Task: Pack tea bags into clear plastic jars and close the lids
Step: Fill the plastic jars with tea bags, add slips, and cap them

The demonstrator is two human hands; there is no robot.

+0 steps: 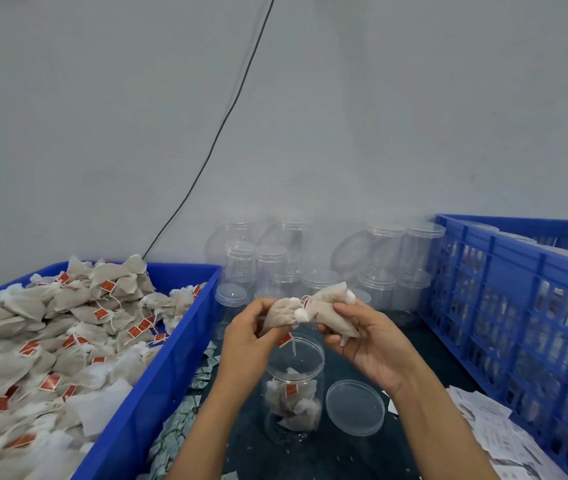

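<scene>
An open clear plastic jar [294, 386] stands on the dark table in front of me, partly filled with tea bags. Its clear lid [355, 407] lies flat just to the right. Directly above the jar mouth my left hand [246, 341] pinches a tea bag [281, 315] whose red tag hangs down on its string. My right hand [369, 337] grips a small bunch of tea bags [329, 306] right beside it. The two hands nearly touch.
A blue bin [158, 386] heaped with tea bags [50, 341] fills the left. A blue slatted crate [518, 306] holding filled jars stands on the right. Several empty lidded jars [272, 261] crowd the back by the wall. Paper slips [497, 431] lie at lower right, small sachets [185, 417] beside the bin.
</scene>
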